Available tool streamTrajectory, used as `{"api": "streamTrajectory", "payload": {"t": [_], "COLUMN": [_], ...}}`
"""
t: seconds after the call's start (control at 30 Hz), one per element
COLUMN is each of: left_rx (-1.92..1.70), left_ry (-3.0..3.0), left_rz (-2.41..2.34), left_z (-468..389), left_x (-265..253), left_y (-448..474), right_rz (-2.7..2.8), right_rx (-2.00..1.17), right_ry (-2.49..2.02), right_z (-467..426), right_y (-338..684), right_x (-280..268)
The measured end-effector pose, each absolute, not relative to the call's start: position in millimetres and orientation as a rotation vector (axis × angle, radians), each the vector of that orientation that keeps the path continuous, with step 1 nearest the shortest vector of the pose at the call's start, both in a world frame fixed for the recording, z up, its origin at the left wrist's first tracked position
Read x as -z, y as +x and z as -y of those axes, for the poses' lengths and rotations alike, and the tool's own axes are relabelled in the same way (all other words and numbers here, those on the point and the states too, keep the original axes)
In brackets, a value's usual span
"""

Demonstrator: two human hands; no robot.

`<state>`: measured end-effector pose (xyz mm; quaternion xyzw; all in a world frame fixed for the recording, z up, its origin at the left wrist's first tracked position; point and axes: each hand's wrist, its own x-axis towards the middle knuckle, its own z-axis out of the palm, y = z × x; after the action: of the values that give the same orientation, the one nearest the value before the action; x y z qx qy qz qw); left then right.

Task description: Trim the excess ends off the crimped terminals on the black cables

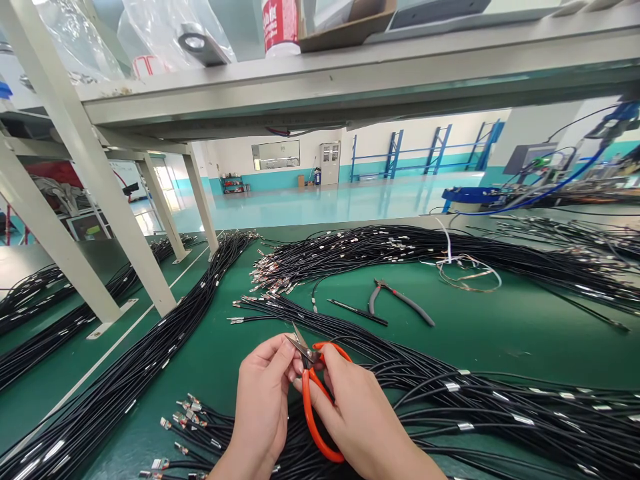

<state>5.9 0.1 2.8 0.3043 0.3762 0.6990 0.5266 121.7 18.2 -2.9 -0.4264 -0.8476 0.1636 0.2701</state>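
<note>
My right hand (357, 393) is closed around a pair of scissors with orange handles (309, 413). Their blades (300, 341) are parted and point up and to the left, right at the fingertips of my left hand (265, 387). Thumb and fingers of that left hand are pinched together; a small pale tip shows by the blade, but what they hold is mostly hidden. Beneath and around both hands lie black cables (450, 387). Several cable ends with metal connectors (190, 413) fan out at the lower left.
Grey-handled cutting pliers (405, 303) and a thin black pen-like tool (357, 311) lie beyond the hands on the green table (540, 333). More cable bundles stretch behind (350, 250) and to the left (165, 333). A metal shelf (320, 90) on posts spans overhead.
</note>
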Motion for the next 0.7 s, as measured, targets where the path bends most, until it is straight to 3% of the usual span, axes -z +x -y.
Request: {"api": "streamTrajectory", "payload": {"t": [0.7], "left_rx": [-1.672], "left_ry": [0.699], "left_rz": [-0.853], "left_z": [2.0], "left_x": [-2.4], "left_y": [8.0], "right_rz": [2.372], "right_rx": [-0.297], "right_ry": [-1.214], "right_z": [-16.6], "right_y": [120.2], "right_x": [1.4]}}
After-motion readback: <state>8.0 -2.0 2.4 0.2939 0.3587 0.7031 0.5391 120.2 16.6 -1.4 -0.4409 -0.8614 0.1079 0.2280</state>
